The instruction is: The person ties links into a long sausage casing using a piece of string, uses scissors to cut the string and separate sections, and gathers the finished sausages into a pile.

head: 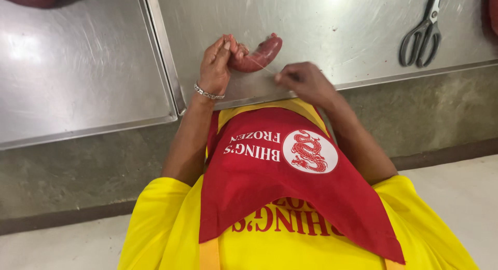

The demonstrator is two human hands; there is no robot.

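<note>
The left hand (217,65) is closed in a pinch on the near end of a short, curved, reddish-pink raw sausage link (258,56), fingertips pressed together where the casing narrows, with a silver chain bracelet (208,92) on its wrist. The right hand (306,82) is closed too, thumb and fingers nipping a thin pale string (263,67) that runs taut from it up to the pinched end of the link. The link lies on the shiny steel counter (332,26), close to its near edge, its far end curling away from the left hand and resting free. It looks soft and yielding, light, and probably slick with moisture; the casing seems thin and liable to split if squeezed in the fat middle, so the twisted, narrow end is the sound place to hold it, as the left hand does. The string appears fine and easy to lose between the fingers. Farther out, 1 pair of grey metal scissors (423,34) lies on the counter well apart to the right. A second flat steel sheet (78,67) adjoins on the left. Below the hands hang a red apron (290,187) over a yellow shirt (166,233), above a pale floor (62,246).
</note>
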